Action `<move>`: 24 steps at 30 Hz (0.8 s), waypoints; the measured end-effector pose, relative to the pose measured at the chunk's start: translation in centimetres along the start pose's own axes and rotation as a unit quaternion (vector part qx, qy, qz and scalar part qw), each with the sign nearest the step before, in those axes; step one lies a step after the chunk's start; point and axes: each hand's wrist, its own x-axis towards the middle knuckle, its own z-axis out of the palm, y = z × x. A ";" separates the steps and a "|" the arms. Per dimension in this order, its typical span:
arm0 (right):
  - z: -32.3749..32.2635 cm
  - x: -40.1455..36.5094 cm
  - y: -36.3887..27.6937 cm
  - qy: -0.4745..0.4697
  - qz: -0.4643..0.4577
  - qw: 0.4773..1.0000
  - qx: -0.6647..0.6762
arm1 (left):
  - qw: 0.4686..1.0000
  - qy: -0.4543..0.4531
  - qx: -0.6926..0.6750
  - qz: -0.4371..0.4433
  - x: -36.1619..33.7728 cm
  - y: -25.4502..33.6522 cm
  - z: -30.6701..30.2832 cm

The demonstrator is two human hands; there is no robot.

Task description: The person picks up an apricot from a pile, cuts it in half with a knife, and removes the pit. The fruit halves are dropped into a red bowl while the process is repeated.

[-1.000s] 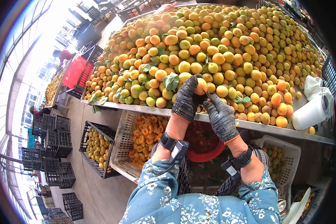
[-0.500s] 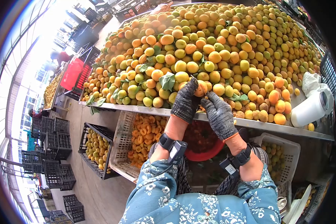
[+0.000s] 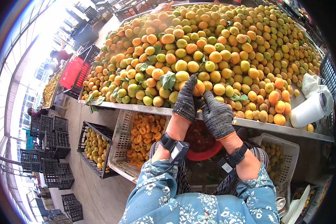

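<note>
My left hand [image 3: 185,100], in a dark knit glove, is shut on an orange apricot [image 3: 199,88] and holds it just above the front edge of the metal table [image 3: 272,128]. My right hand [image 3: 217,115], gloved the same way, is closed and pressed against the apricot's right side. It seems to grip a small thin knife, mostly hidden by the fingers. Behind both hands rises a big pile of yellow, orange and green apricots [image 3: 220,41] with a few leaves.
Under the table stand a white crate of halved apricots [image 3: 143,134], a red bowl [image 3: 204,154], a black crate of whole apricots [image 3: 95,145] and another white crate [image 3: 282,156]. A white jug [image 3: 309,110] lies at the table's right. Stacked black crates [image 3: 48,149] and another person [image 3: 59,56] are far left.
Both hands have shifted slightly left and up with the apricot. My right hand has closed in tighter against the fruit.
</note>
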 end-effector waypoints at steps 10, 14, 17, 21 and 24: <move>4.3 0.7 1.5 0.009 -0.045 0.900 0.434 | 0.995 -0.043 -0.085 -0.033 0.6 -0.1 -1.0; 4.0 1.1 2.1 0.055 -0.174 0.873 0.452 | 0.987 -0.086 -0.106 -0.090 0.0 0.5 -0.6; 0.0 0.7 2.1 -0.191 0.049 0.826 0.529 | 0.992 -0.017 -0.119 -0.037 0.9 1.7 -1.3; -2.6 2.0 3.7 -0.063 0.081 0.804 0.585 | 0.995 -0.054 -0.082 -0.032 1.4 3.0 -3.5; -4.3 2.8 4.3 -0.055 0.083 0.814 0.572 | 0.999 -0.046 -0.011 0.001 0.8 1.4 -1.7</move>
